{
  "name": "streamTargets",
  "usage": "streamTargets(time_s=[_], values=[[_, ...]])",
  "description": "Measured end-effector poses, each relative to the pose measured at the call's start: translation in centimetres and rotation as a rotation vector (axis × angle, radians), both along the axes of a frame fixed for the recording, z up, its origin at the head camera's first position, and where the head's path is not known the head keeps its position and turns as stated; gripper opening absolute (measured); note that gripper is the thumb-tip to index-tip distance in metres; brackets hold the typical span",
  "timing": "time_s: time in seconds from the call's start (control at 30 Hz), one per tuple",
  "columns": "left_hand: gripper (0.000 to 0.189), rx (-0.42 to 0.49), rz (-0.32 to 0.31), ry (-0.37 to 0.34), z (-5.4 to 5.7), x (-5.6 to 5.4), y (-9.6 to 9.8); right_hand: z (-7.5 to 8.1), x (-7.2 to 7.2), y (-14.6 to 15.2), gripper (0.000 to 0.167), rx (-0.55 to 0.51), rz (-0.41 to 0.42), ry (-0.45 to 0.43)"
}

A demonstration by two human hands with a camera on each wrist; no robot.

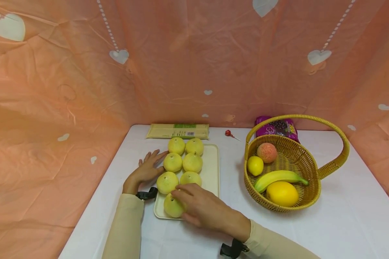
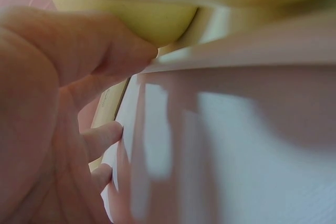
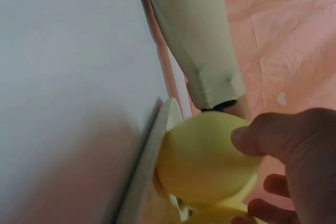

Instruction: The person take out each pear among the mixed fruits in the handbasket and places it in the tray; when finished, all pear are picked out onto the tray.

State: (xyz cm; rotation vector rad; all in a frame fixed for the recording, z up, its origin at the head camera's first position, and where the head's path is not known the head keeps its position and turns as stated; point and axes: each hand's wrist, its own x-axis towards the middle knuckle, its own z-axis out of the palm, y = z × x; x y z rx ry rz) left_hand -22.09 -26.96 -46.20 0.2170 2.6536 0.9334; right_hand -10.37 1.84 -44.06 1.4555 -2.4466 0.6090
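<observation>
A cream rectangular tray (image 1: 211, 172) carries several round pale-yellow fruits, each with a small stem mark on top, in two columns. My right hand (image 1: 204, 208) holds the nearest round yellow fruit (image 1: 173, 206) at the tray's front end. In the right wrist view its thumb (image 3: 247, 139) lies against that fruit, with other fingers curled on the far side. Along the tray's left edge my left hand (image 1: 148, 168) rests with its fingers spread. Its thumb tip (image 2: 144, 56) meets the tray rim beside a fruit in the left wrist view.
On the right stands a wicker basket (image 1: 314, 198) with a tall handle, holding a banana (image 1: 280, 176), a peach (image 1: 267, 153), a small lemon (image 1: 255, 166) and a larger yellow fruit (image 1: 282, 194). Behind lie a purple packet (image 1: 282, 126), a red lollipop (image 1: 228, 133) and a flat beige packet (image 1: 163, 131).
</observation>
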Motion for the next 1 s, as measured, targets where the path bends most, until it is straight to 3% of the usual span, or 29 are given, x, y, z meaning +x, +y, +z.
streamTargets(time_s=[0.3, 0.43, 0.53, 0.63, 0.7, 0.77, 0.9, 1.0], values=[[0.074, 0.007, -0.019, 0.004, 0.3, 0.1, -0.2, 1.6, 0.0, 4.6, 0.063, -0.180, 0.049, -0.142], [0.070, 0.005, -0.007, 0.011, 1.1, 0.4, -0.8, 3.4, -0.4, 8.4, 0.062, -0.237, -0.013, -0.148], [0.068, 0.004, -0.005, 0.035, 2.5, 0.9, -1.7, 5.4, -0.6, 12.0, 0.060, -0.281, -0.085, -0.123], [0.068, -0.014, -0.018, 0.105, 4.9, 1.5, -2.9, 7.8, -0.7, 15.4, 0.050, -0.349, -0.121, -0.022], [0.069, -0.035, -0.034, 0.172, 7.2, 2.0, -3.9, 9.8, -0.6, 17.6, 0.053, -0.377, -0.153, 0.073], [0.071, -0.046, -0.038, 0.219, 10.1, 2.4, -4.9, 11.9, -0.5, 19.6, 0.062, -0.401, -0.191, 0.179], [0.072, -0.074, -0.022, 0.306, 16.2, 3.5, -6.7, 15.7, -0.4, 23.6, 0.080, -0.418, -0.329, 0.281], [0.069, -0.105, 0.026, 0.412, 19.9, 4.6, -7.5, 17.4, -0.5, 26.6, 0.094, -0.404, -0.508, 0.332]])
